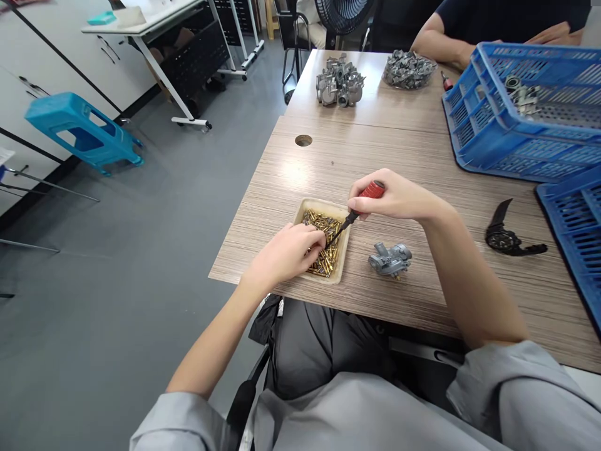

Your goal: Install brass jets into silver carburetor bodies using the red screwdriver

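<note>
My right hand [375, 194] is closed round the red and black handle of a screwdriver [372, 190], whose shaft slants down to the left into a cream plastic tray [342, 266]. Small brass screw-like parts [328, 255] fill much of that tray. Over its left side lies my left hand [295, 247], fingers bent together near the screwdriver tip; whatever they pinch is hidden. A grey metal carburetor [390, 259] rests on the table, right of the tray and below my right hand.
A black wristwatch [504, 237] lies at right, beside blue crates [507, 141]. Several carburetors [340, 81] and a bag of metal parts [408, 69] stand at the far end, where another person's arm [436, 41] rests. A round hole [303, 140] pierces the tabletop. A blue stool [84, 128] stands left.
</note>
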`<state>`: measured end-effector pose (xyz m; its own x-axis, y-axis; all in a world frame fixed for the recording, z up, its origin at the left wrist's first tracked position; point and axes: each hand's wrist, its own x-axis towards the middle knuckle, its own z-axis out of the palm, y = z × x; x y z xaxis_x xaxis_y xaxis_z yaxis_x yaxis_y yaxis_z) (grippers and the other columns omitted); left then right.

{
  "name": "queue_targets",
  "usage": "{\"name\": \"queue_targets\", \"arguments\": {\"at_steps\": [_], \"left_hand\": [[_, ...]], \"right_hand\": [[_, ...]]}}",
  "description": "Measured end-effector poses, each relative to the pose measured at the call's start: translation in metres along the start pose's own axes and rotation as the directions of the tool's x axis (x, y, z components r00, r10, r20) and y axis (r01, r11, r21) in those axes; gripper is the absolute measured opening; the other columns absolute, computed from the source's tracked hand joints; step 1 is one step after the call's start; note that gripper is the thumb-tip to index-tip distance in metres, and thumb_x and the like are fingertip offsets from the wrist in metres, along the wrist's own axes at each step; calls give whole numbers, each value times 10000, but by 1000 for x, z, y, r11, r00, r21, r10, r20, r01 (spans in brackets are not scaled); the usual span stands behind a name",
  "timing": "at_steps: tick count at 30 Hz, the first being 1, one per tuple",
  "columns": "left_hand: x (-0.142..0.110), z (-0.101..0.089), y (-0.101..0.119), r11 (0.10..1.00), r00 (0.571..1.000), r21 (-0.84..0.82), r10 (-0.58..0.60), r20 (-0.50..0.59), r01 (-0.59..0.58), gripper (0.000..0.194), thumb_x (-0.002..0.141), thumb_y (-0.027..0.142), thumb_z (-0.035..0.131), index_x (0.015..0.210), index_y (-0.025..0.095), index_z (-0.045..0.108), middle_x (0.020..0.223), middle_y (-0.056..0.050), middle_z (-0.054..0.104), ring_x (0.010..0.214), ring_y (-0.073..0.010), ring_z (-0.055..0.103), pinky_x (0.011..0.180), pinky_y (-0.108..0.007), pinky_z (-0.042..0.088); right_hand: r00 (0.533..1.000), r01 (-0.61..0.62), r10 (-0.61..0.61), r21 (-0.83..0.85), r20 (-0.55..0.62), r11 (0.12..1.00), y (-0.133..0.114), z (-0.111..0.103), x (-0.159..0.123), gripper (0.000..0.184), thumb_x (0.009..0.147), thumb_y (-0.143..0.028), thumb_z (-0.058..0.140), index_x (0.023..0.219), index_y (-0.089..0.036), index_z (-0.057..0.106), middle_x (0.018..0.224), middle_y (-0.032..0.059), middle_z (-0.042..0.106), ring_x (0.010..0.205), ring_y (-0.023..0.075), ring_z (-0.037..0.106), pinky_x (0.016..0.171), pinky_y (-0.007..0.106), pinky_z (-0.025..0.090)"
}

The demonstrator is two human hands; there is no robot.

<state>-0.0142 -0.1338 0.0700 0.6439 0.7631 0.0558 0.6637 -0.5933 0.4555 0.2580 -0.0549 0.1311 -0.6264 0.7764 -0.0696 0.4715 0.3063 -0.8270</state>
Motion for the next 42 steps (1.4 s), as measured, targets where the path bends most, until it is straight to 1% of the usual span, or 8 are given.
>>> {"name": "queue_targets", "arguments": {"at_steps": [2, 6, 13, 19, 26, 31, 37, 42], "left_hand": [[-2, 1, 2, 994, 997, 107, 13, 77, -21, 269, 1028, 117, 503, 1025, 217, 752, 1047, -63, 721, 992, -238, 634, 877, -390, 454], [-6, 4, -2, 968, 994, 242, 43, 102, -66, 376, 987, 31, 467, 1043, 206, 795, 1130, -102, 686, 1014, -257, 588, 907, -396, 477], [-15, -3, -2, 983, 993, 178, 32, 115, -53, 351, 952, -2, 497, 914, 214, 770, 1270, -91, 681, 1116, -256, 597, 1011, -420, 536], [-22, -13, -1, 992, 1000, 120, 23, 8, -24, 366, 976, -6, 438, 1008, 209, 733, 1288, -88, 687, 1177, -259, 599, 1028, -428, 558], [-20, -10, -1, 990, 1000, 141, 23, -2, -22, 363, 1001, 23, 428, 1063, 208, 734, 1274, -91, 689, 1153, -263, 602, 1039, -452, 530], [-18, -1, 1, 973, 1000, 231, 8, 23, -13, 259, 1042, 127, 501, 1102, 205, 741, 1320, -108, 680, 1224, -306, 591, 1028, -493, 488], [-8, 7, 1, 961, 998, 273, 23, 63, -40, 207, 1062, 188, 562, 1127, 221, 755, 1373, -103, 667, 1280, -311, 575, 1031, -466, 451], [4, 13, -1, 968, 998, 252, 8, 65, -24, 152, 1015, 284, 721, 1142, 201, 734, 1365, -102, 663, 1280, -313, 574, 1060, -466, 437]], "right_hand": [[999, 20, -19, -21, 45, 1000, -1, 0, 0, 272, 935, -453, 784, 817, -209, 783, 730, 20, 721, 691, 155, 594, 648, 324, 433], [989, 86, -81, -38, 126, 996, -2, 2, 1, 322, 936, -511, 780, 840, -205, 799, 741, 10, 706, 700, 150, 552, 655, 317, 405], [987, 130, -122, -76, 100, 989, -1, 4, 1, 325, 944, -508, 763, 857, -198, 805, 756, 2, 683, 732, 147, 531, 698, 318, 388], [981, 160, -151, -68, 125, 985, -2, 7, 1, 297, 959, -483, 743, 865, -208, 804, 761, -6, 680, 725, 146, 523, 700, 321, 378], [978, 174, -159, -107, 131, 979, -3, 10, 1, 265, 964, -442, 734, 899, -198, 817, 798, -1, 702, 754, 147, 535, 733, 324, 387], [981, 164, -150, -117, 120, 980, -4, 3, -2, 297, 971, -465, 728, 866, -197, 802, 806, 8, 711, 767, 154, 559, 735, 326, 391], [982, 163, -152, -103, 112, 981, -5, -8, -8, 312, 971, -491, 727, 874, -203, 800, 762, 1, 692, 736, 157, 555, 708, 328, 403], [984, 159, -150, -84, 98, 984, -8, -15, -13, 280, 977, -453, 728, 875, -203, 804, 770, 4, 712, 730, 153, 578, 689, 320, 423]]}}
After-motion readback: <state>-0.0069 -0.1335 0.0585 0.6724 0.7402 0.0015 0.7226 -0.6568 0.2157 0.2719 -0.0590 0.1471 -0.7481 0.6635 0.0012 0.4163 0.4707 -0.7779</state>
